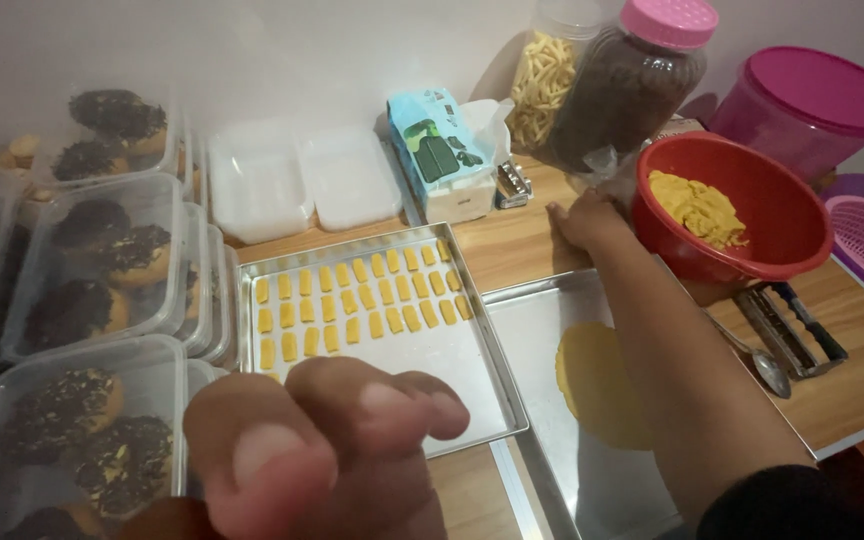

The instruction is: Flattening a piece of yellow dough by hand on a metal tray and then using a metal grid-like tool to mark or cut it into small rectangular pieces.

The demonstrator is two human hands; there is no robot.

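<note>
My left hand (332,450) hovers close to the camera, blurred, fingers curled loosely with nothing visible in them, above the near edge of a metal tray (452,360) that carries rows of small yellow dough pieces (352,295). My right hand (584,220) reaches far across the wooden table and rests by a red bowl (782,215) of yellow dough (700,207), next to a crumpled clear plastic bag. Whether it grips anything is unclear. Under my right forearm lies a second metal tray (532,340) with a flat round sheet of yellow dough (592,385).
Clear plastic boxes of chocolate-topped doughnuts (92,260) fill the left side. Empty white lidded boxes (292,180), a tissue pack (442,155), two jars (632,85) and a pink container (812,105) line the back. A spoon (762,365) and metal cutter (792,330) lie at right.
</note>
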